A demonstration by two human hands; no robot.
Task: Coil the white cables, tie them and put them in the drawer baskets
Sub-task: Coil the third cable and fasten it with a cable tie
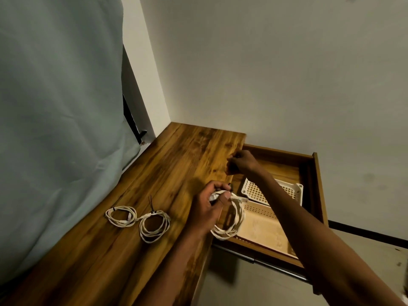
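Observation:
My left hand [209,206] grips a coiled white cable [234,221] at its top, and the loop hangs over the edge of the wooden table [154,173] and the open drawer [313,173]. My right hand [240,162] is raised beyond it over the table edge, fingers curled as if pinching something small and dark; what it pinches is unclear. Two coiled white cables, one [121,216] and another [154,226], lie tied with black ties on the table to the left. In the drawer sit a white perforated basket [295,191] and a beige basket [265,230].
A pale curtain [55,129] hangs along the table's left side. A white wall [287,74] stands behind the table and drawer. The drawer sticks out to the right over the floor [254,288].

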